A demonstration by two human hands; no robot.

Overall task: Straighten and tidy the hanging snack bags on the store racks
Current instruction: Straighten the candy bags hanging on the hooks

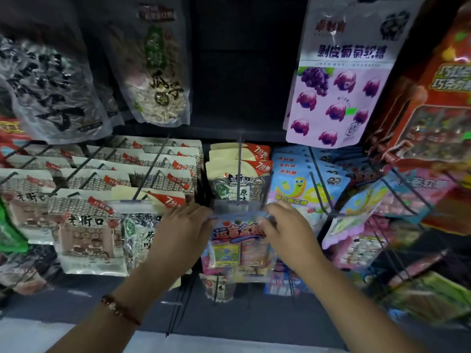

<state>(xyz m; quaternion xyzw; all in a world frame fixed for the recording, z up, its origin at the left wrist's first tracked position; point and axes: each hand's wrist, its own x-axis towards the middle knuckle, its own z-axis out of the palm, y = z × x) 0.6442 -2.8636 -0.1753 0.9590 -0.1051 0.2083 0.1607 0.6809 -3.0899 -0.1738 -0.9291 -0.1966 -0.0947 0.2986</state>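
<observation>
Both hands are up at the rack, and between them hangs a colourful clear-fronted snack bag (pixel 238 248), small packets showing through its window. The left hand (pixel 182 234) is closed on the bag's upper left corner, thumb tucked behind the top strip, a beaded bracelet (pixel 119 309) on that wrist. The right hand (pixel 286 229) pinches the upper right corner, fingers curled over the edge, forearm angled in from the lower right. Just beyond their fingertips sits a peg (pixel 239 171) loaded with sunflower seed bags (pixel 238 184), stacked one behind another. Out past the left hand, rows of grey-and-red nut bags (pixel 86 225) fill several hooks. To the right hand's outer side hang blue marshmallow bags (pixel 298 189), and above those, a lilac grape gummy bag (pixel 339 98). Below the held bag, another small packet (pixel 220 286) hangs on a lower hook, partly hidden.
</observation>
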